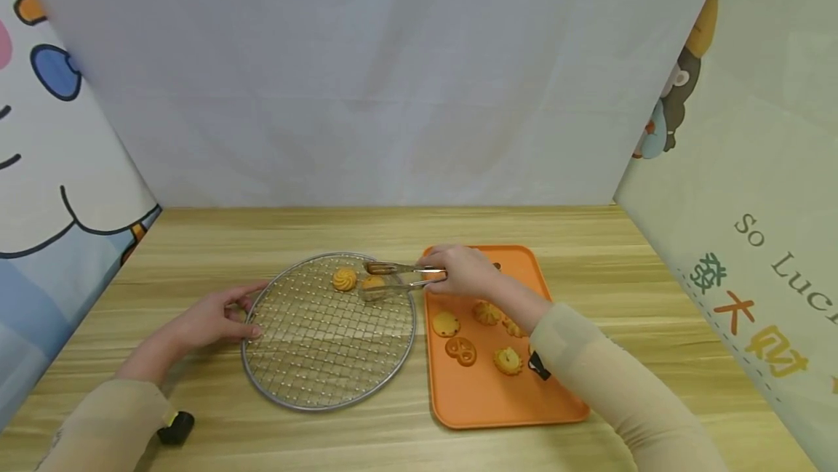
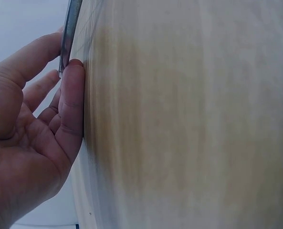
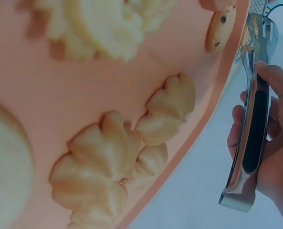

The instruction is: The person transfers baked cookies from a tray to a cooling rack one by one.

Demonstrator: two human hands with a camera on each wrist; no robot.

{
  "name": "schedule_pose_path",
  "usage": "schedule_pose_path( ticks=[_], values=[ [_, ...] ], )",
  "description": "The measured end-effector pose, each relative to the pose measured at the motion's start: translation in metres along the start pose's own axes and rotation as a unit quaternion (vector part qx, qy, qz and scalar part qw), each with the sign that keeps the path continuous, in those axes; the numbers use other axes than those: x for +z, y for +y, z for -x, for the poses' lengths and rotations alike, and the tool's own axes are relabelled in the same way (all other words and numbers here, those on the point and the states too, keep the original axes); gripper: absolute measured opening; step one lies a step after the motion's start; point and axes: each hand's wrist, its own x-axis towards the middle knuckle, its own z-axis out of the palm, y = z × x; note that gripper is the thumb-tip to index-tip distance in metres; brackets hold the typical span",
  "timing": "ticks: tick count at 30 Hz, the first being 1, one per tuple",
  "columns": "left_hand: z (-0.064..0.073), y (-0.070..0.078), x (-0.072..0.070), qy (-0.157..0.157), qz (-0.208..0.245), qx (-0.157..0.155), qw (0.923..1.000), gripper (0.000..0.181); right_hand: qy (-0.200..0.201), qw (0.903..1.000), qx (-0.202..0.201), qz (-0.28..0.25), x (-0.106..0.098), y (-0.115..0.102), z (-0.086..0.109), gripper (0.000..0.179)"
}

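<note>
While in the right hand (image 1: 461,270) — tongs (image 1: 399,268) tip-leftward, long axis sideways.

One each: rack (image 1: 317,409), tray (image 1: 481,399) (tongs (image 3: 256,119), too)

- Can't follow the right edge of the orange tray (image 1: 484,403) behind the right sleeve (image 1: 615,370).
- Cannot fully make out the round cookie (image 1: 373,284) behind the tongs (image 1: 393,268).
- In the right wrist view, see just part of a pale cookie (image 3: 5,167).
</note>
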Motion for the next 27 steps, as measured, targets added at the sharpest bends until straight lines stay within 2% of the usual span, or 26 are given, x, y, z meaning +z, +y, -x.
schedule_pose_path(
  ticks=[5, 12, 22, 27],
  values=[
    [0.000, 0.002, 0.000, 0.001, -0.008, 0.003, 1.0000, 0.090, -0.006, 0.9998, 0.003, -0.018, -0.005, 0.001, 0.004, 0.042],
    [0.001, 0.004, 0.000, 0.001, -0.017, 0.005, 0.9998, 0.089, 0.009, 0.9997, -0.010, -0.021, -0.016, 0.001, 0.013, 0.044],
    [0.002, 0.003, 0.000, 0.000, -0.014, 0.006, 0.9999, 0.089, 0.006, 0.9991, 0.002, -0.042, -0.042, -0.001, 0.032, 0.044],
    [0.002, 0.004, 0.000, 0.003, -0.015, 0.006, 0.9999, 0.089, 0.024, 0.9987, -0.001, -0.046, -0.056, 0.001, 0.044, 0.043]
  ],
)
